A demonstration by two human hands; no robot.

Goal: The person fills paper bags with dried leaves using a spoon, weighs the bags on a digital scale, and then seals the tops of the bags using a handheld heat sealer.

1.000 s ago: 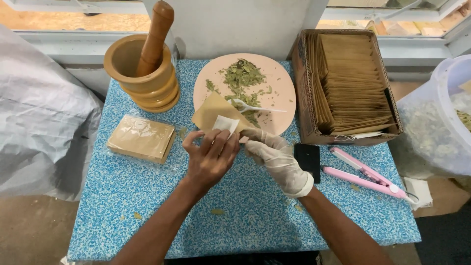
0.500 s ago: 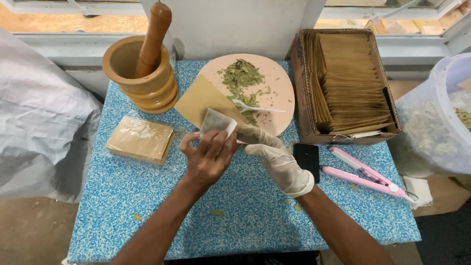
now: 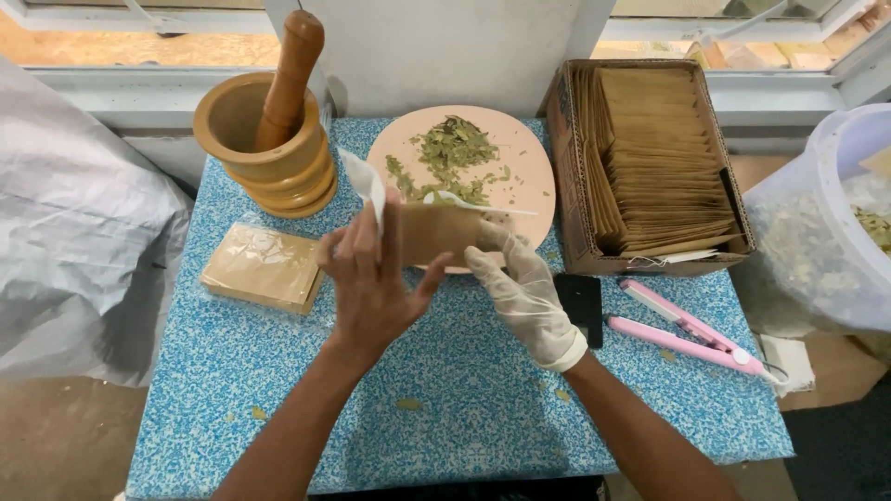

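My bare left hand (image 3: 371,278) and my white-gloved right hand (image 3: 522,292) both hold a small brown paper pouch (image 3: 436,232) above the blue speckled table (image 3: 445,408). A white strip (image 3: 364,186) sticks up from the pouch past my left fingers. Just behind the pouch lies a pink plate (image 3: 529,176) with dried green leaves (image 3: 450,153) and a white plastic spoon (image 3: 483,206).
A wooden mortar (image 3: 269,148) with its pestle (image 3: 290,79) stands at the back left. A wrapped stack of brown pouches (image 3: 264,267) lies at the left. A cardboard box of brown pouches (image 3: 650,158), a pink sealer (image 3: 687,329), a black object (image 3: 580,301) and a clear tub (image 3: 835,223) sit to the right.
The pouch has been turned and lifted from flat over the table to held up between both hands. The white strip now points upward.
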